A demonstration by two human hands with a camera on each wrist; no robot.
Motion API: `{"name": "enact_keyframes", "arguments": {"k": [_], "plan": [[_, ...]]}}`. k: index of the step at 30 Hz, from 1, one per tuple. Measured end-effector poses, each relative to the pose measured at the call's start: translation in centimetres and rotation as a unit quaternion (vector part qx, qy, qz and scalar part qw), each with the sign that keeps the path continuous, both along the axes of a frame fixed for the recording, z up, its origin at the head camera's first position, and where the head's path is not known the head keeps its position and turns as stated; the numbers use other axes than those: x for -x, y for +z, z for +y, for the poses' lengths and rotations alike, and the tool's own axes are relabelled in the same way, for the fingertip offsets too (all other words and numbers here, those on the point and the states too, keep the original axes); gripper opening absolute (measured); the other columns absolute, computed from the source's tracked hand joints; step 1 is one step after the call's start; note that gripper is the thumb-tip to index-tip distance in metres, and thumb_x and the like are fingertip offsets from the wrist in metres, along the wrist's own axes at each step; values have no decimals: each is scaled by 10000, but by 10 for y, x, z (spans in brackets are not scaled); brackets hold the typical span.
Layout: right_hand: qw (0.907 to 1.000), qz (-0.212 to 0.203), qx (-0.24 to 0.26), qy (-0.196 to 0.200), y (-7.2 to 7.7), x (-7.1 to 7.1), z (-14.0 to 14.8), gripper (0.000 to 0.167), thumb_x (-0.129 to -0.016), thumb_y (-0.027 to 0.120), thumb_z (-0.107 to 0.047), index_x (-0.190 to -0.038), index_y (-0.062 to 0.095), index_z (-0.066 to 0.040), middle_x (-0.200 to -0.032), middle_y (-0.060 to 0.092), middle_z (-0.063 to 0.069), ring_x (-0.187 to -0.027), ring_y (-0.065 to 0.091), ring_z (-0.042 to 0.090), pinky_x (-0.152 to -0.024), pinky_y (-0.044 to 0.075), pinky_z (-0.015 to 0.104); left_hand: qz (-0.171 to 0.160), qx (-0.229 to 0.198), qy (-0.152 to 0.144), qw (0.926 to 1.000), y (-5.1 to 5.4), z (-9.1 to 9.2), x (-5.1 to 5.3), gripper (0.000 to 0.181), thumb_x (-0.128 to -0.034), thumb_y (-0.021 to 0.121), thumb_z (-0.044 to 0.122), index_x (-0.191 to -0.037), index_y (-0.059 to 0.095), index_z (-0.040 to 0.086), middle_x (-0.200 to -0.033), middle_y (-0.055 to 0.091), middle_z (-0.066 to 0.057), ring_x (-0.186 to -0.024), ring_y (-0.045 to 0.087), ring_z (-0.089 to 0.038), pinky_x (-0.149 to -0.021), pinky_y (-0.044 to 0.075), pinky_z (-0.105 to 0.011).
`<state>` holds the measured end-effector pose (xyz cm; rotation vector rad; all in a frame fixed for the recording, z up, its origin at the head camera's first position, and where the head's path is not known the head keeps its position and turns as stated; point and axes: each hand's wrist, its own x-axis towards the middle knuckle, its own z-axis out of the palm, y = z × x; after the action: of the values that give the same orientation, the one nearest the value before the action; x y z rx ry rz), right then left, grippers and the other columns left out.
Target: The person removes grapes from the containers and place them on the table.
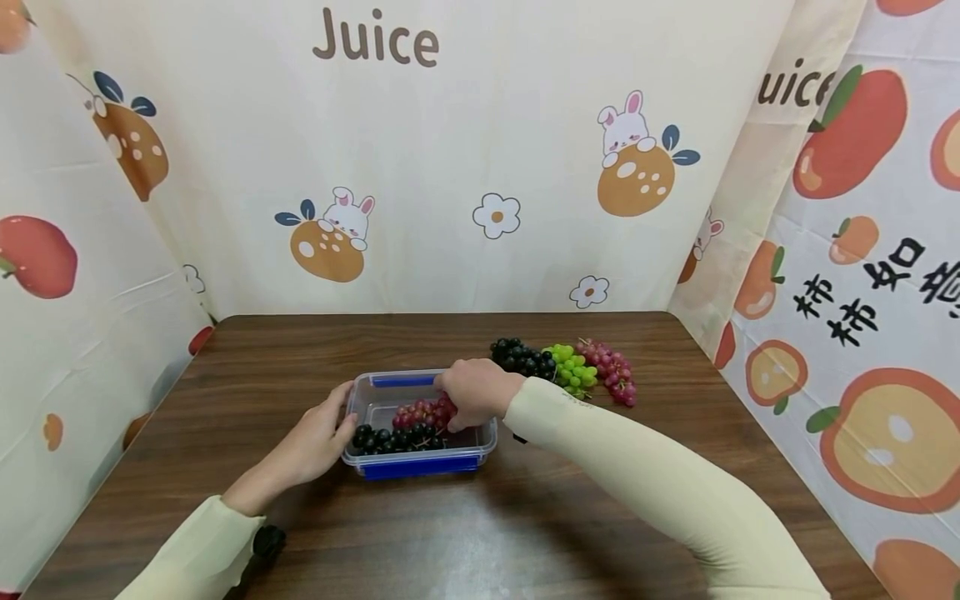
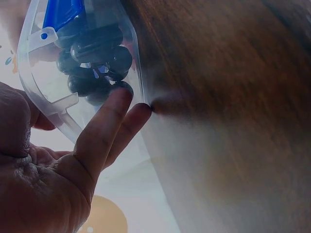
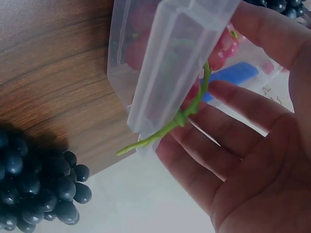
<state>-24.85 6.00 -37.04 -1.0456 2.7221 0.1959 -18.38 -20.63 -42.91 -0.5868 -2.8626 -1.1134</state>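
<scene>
A clear plastic food container (image 1: 420, 457) with blue clips stands on the table, its lid off. Black grapes (image 1: 386, 442) lie along its near side, and a bunch of red grapes (image 1: 420, 413) lies behind them. My left hand (image 1: 315, 440) rests against the container's left end; in the left wrist view its extended fingers (image 2: 99, 133) touch the outer wall. Reaching in over the right end, my right hand (image 1: 480, 392) holds the red grapes between thumb and fingers. Their green stem (image 3: 181, 118) pokes out over the rim in the right wrist view.
Right of the container, towards the back of the brown table (image 1: 300, 350), lie another black bunch (image 1: 522, 358), green grapes (image 1: 573, 369) and a second red bunch (image 1: 611, 371). Printed curtains (image 1: 480, 150) hang behind the table and at both sides.
</scene>
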Motion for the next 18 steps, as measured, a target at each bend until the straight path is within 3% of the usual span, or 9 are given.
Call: {"name": "enact_keyframes", "arguments": {"k": [5,13,18], "plan": [[9994,221,-260,114,-3,-1,-5,605,-859,833,-425,-1375,664,-158,-1119,735,-13,-926,686,120,-783,585,311,-61,16,24,10000,0,0,-1,549,-1063,473,41,-1536,248,-126,-1344,553,-357,-1124,654,-399,-829,579,-446],[9973,346,-644,75,-9,-1,-9,629,-845,841,-447,-1386,653,-186,-1180,720,-23,-1023,683,138,-855,581,339,-39,-29,37,10000,1,0,-2,550,-1057,494,32,-1532,262,-122,-1336,561,-354,-1104,666,-384,-812,579,-433],[9964,352,-765,77,-14,1,-11,611,-828,861,-429,-1361,660,-210,-1100,718,-49,-1000,672,118,-845,577,333,-3,-54,7,10000,1,0,-2,549,-1054,496,27,-1528,265,-126,-1332,563,-353,-1102,668,-383,-809,581,-428]]}}
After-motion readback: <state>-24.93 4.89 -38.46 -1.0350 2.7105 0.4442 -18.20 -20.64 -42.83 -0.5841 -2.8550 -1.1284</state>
